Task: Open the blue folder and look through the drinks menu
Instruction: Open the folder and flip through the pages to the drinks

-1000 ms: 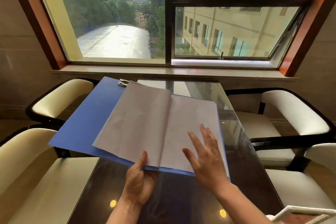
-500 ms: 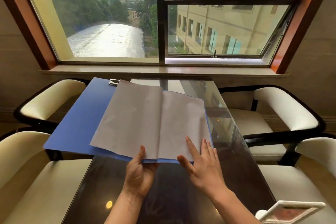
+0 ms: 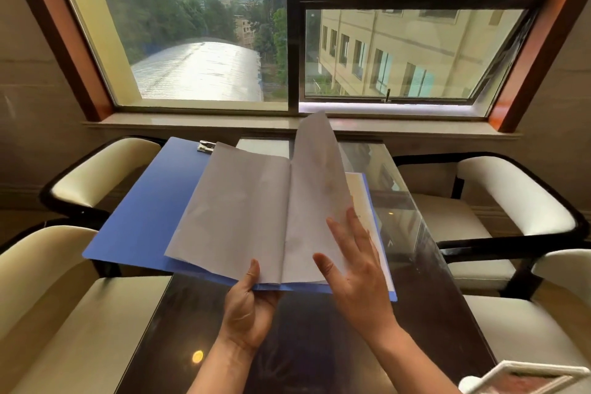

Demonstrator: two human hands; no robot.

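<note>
A page (image 3: 315,176) at frame centre has lifted since a moment ago (mid-turn), baring the next sheet (image 3: 359,192). The right hand (image 3: 358,275), open with fingers spread, pushes it; the left hand (image 3: 248,307) pinches the folder (image 3: 150,211). Browsing is underway.

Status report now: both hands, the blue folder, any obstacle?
Left hand pinching blue folder at near edge. Right hand open, lifting page upright, mid-turn. Folder open above glass table. No obstacle seen.

Daylight floods through the window (image 3: 287,25), dim interior, wide-angle bending at edges.
</note>
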